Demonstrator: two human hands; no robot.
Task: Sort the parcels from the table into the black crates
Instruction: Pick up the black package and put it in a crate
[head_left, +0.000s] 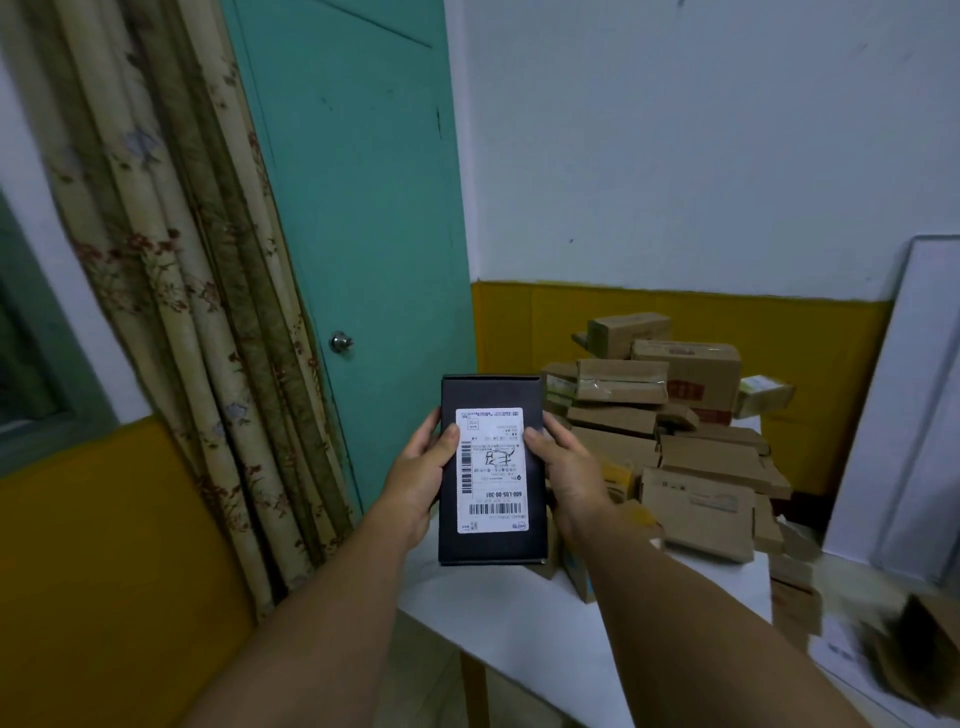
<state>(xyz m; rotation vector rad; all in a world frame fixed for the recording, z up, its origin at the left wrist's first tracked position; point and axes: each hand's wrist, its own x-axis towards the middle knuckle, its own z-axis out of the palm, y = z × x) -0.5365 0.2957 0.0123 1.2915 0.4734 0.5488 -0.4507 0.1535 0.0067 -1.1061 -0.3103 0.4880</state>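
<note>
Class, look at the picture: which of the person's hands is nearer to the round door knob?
Left. The left hand grips the black box on the side just below the door knob; the right hand grips the far side.

You have one black parcel in view, and it carries one white shipping label. Two hands are on it: your left hand at one long edge and your right hand at the other. On the label you can count three barcodes (one along its left side, one near the bottom, and a small one beneath that, too blurred to be sure of). One white table shows, bearing one heap of brown cardboard parcels; at least fifteen can be told apart, the rest overlapping too much to count. There is one teal door with one knob, one flowered curtain, and one white board leaning on the wall.
</note>
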